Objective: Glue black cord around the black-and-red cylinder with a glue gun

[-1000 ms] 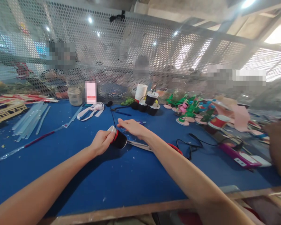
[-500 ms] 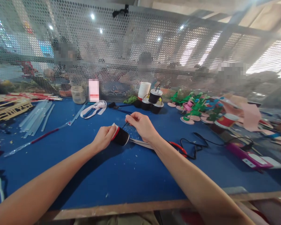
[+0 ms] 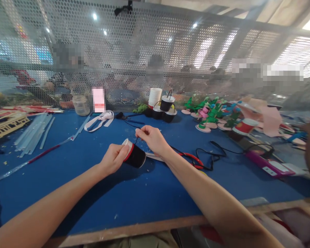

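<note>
A paper cup [image 3: 134, 155], wrapped in black with a red band and white rim, is tilted on its side above the blue table [image 3: 134, 203]. My left hand [image 3: 114, 157] is closed around its rim end. A thin black cord [image 3: 136, 140] rises from the cup, pinched between the thumb and fingers of my right hand [image 3: 152, 137]. Scissors with red handles [image 3: 193, 159] lie partly under my right forearm, their blades pointing toward the cup. Several black-wrapped cups with cord handles [image 3: 167, 103] stand farther back.
Glue sticks [image 3: 32, 134], wooden strips [image 3: 9, 125] and a jar [image 3: 81, 105] lie left, near white ribbon [image 3: 99, 121]. A white cup stack [image 3: 155, 96] stands at the back. Green craft pieces [image 3: 213, 115], a red cup [image 3: 245, 126] and a purple power strip [image 3: 267, 165] occupy the right. Perforated metal screen [image 3: 134, 51] behind.
The cup is tipped a little more, its dark side turned toward me. My right hand still pinches the cord. The whole view has shifted slightly.
</note>
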The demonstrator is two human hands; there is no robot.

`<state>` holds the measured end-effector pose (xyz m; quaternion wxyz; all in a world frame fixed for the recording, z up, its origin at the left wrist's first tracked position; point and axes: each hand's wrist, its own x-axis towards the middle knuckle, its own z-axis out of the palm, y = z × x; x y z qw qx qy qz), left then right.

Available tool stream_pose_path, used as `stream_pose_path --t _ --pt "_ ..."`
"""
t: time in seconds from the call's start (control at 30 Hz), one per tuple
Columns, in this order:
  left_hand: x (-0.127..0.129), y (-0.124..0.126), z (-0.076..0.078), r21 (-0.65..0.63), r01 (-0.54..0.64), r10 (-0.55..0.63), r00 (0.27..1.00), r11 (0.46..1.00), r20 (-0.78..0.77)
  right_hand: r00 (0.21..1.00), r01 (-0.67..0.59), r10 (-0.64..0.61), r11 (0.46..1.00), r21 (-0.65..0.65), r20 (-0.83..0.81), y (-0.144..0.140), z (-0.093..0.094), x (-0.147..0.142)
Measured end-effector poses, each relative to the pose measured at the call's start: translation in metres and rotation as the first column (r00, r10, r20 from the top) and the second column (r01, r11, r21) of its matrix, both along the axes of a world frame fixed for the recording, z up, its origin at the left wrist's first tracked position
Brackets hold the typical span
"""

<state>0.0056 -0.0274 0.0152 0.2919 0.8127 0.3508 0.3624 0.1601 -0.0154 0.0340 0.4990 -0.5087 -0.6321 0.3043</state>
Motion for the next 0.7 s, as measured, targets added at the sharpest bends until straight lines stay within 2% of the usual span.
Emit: stream_pose_path --t 0.17,0.37,0.7 --pt "-0.0014 -0.0021 -0.0001 0.108 0.044 -0.048 0.998 0.993 0.041 0.997 -0.055 0.054 0.998 -0.030 -0.047 -0.0002 -0.0024 -0.0024" --pt "-0.0021 -0.0055 0.0025 0.211 0.091 -0.101 0.994 0.973 0.037 0.995 -0.099 0.098 0.993 -0.064 -0.020 -0.0035 -0.0023 -0.0041" --pt "-0.0043 -0.0065 0.0044 0.282 0.114 -0.133 0.990 0.953 0.051 0.987 -0.161 0.163 0.981 -0.112 0.010 -0.0040 -0.0057 -0.0066"
